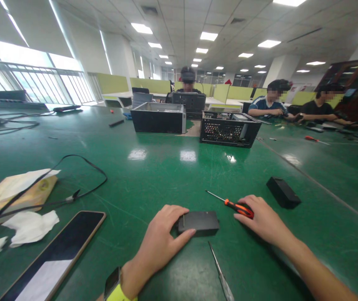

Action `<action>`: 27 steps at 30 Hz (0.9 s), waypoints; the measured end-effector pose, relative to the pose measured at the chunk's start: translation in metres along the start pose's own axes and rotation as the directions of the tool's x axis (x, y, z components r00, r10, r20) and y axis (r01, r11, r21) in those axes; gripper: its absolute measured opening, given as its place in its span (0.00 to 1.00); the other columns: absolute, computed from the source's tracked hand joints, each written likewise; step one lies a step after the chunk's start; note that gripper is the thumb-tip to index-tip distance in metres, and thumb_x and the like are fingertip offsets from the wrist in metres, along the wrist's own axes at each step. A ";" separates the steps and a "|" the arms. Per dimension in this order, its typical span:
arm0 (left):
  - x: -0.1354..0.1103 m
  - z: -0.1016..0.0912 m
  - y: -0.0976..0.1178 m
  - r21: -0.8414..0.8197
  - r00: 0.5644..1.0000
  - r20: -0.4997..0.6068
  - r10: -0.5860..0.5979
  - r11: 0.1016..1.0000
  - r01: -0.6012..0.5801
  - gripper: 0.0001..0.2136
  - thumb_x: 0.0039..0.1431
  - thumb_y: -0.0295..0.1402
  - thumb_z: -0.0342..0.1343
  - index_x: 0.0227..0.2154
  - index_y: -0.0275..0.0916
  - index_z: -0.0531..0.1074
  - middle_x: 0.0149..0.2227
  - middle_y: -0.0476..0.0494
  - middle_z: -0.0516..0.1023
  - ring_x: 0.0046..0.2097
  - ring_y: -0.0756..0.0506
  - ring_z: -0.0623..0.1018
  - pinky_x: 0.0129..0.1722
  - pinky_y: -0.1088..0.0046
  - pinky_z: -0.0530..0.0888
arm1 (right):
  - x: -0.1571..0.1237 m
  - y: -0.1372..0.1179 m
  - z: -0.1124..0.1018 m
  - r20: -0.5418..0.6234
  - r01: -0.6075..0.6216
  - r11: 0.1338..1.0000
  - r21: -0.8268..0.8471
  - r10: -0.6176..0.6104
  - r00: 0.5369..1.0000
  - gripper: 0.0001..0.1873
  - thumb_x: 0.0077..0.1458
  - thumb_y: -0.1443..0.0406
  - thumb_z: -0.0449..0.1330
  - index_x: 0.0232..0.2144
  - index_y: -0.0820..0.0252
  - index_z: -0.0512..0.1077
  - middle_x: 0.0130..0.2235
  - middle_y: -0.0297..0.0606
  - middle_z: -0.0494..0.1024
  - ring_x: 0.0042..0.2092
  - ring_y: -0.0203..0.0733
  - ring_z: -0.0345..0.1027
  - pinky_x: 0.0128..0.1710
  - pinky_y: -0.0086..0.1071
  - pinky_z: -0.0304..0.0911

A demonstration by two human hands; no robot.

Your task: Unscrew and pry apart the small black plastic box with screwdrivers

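Glossy green tabletop (135, 179) spreads beneath both hands; well beyond the grip stand a dark computer case (158, 120) and a perforated metal frame (229, 129), far enough off to leave the near area to smaller things. The left hand (163, 234) grips one end of a small black box (202, 223) narrowly, thumb at the near edge and fingers at the far one, a hold that probably steadies it while leaving its right end uncovered. Just right of that, the right hand (260, 215) curls around the handle of an orange-and-black screwdriver (239, 209), its shaft pointing away and leftward; whether it is lifted I cannot tell. Between the forearms, just nearer than the box, lies a slim screwdriver (219, 271), presumably within easy reach. A second black block (283, 192) sits beyond the right hand, likely apart to avoid crowding it. Left of the left hand lies a phone (56, 251).
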State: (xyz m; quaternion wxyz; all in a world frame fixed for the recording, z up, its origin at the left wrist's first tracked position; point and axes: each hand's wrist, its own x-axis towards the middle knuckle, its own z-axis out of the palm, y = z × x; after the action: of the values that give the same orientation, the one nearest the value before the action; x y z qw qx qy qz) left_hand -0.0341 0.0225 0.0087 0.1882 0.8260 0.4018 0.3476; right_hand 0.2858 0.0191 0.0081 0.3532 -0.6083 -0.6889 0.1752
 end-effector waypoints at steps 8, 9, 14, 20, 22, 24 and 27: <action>-0.002 0.000 0.000 -0.012 1.000 0.000 0.029 1.000 -0.029 0.12 0.58 0.36 0.61 0.44 0.40 0.72 0.42 0.42 0.77 0.43 0.41 0.75 0.44 0.61 0.74 | -0.006 0.003 -0.022 -0.059 -0.049 0.930 0.365 0.075 0.995 0.17 0.61 0.52 0.54 0.41 0.59 0.69 0.21 0.28 0.64 0.23 0.38 0.61 0.23 0.33 0.59; -0.001 0.000 0.001 -0.010 1.000 -0.004 0.028 1.000 -0.028 0.12 0.58 0.36 0.61 0.43 0.40 0.72 0.41 0.42 0.77 0.43 0.41 0.75 0.43 0.61 0.74 | -0.008 0.001 -0.021 -0.056 -0.042 0.910 0.413 0.072 0.996 0.16 0.61 0.53 0.54 0.41 0.59 0.69 0.20 0.27 0.63 0.22 0.38 0.60 0.23 0.33 0.58; 0.000 0.000 0.005 -0.016 1.000 -0.007 0.016 1.000 -0.016 0.11 0.57 0.35 0.62 0.42 0.39 0.72 0.40 0.42 0.77 0.42 0.40 0.75 0.43 0.61 0.74 | -0.012 -0.001 -0.014 0.005 -0.088 0.833 0.546 0.102 0.995 0.13 0.56 0.56 0.62 0.38 0.59 0.71 0.19 0.26 0.61 0.22 0.34 0.54 0.23 0.30 0.53; -0.001 0.001 0.005 -0.015 1.000 -0.004 0.009 1.000 -0.009 0.12 0.56 0.34 0.62 0.42 0.40 0.71 0.41 0.42 0.77 0.42 0.40 0.75 0.43 0.61 0.74 | -0.011 0.001 -0.023 -0.032 -0.062 0.905 0.420 0.083 0.996 0.13 0.56 0.55 0.62 0.38 0.59 0.72 0.20 0.27 0.63 0.23 0.35 0.56 0.23 0.30 0.54; -0.001 0.001 0.005 -0.015 1.000 -0.001 0.005 1.000 -0.005 0.12 0.56 0.35 0.62 0.43 0.40 0.71 0.41 0.42 0.76 0.42 0.40 0.75 0.43 0.61 0.74 | -0.012 -0.003 -0.027 -0.048 -0.032 0.936 0.350 0.052 0.997 0.13 0.56 0.56 0.61 0.37 0.58 0.72 0.22 0.28 0.65 0.23 0.35 0.57 0.23 0.30 0.54; -0.002 0.001 0.006 -0.018 1.000 -0.004 0.007 1.000 -0.007 0.12 0.56 0.35 0.62 0.42 0.40 0.71 0.41 0.42 0.76 0.43 0.40 0.75 0.43 0.60 0.74 | -0.012 -0.008 -0.031 -0.067 0.022 0.963 0.269 -0.004 0.998 0.12 0.55 0.56 0.61 0.36 0.58 0.73 0.24 0.30 0.68 0.23 0.35 0.60 0.23 0.30 0.56; -0.001 0.001 0.006 -0.020 1.000 -0.008 0.009 1.000 -0.010 0.12 0.56 0.34 0.62 0.42 0.39 0.71 0.41 0.42 0.76 0.42 0.40 0.75 0.43 0.61 0.74 | -0.012 -0.014 -0.035 -0.097 0.110 0.984 0.141 -0.097 0.991 0.10 0.54 0.57 0.62 0.34 0.56 0.74 0.30 0.34 0.73 0.28 0.38 0.66 0.29 0.30 0.62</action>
State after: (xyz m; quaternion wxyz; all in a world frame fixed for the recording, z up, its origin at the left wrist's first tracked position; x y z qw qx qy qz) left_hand -0.0307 0.0178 0.0112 0.1933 0.8245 0.3951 0.3559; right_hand 0.3007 -0.0015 0.0388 0.4360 -0.5515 -0.6883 0.1787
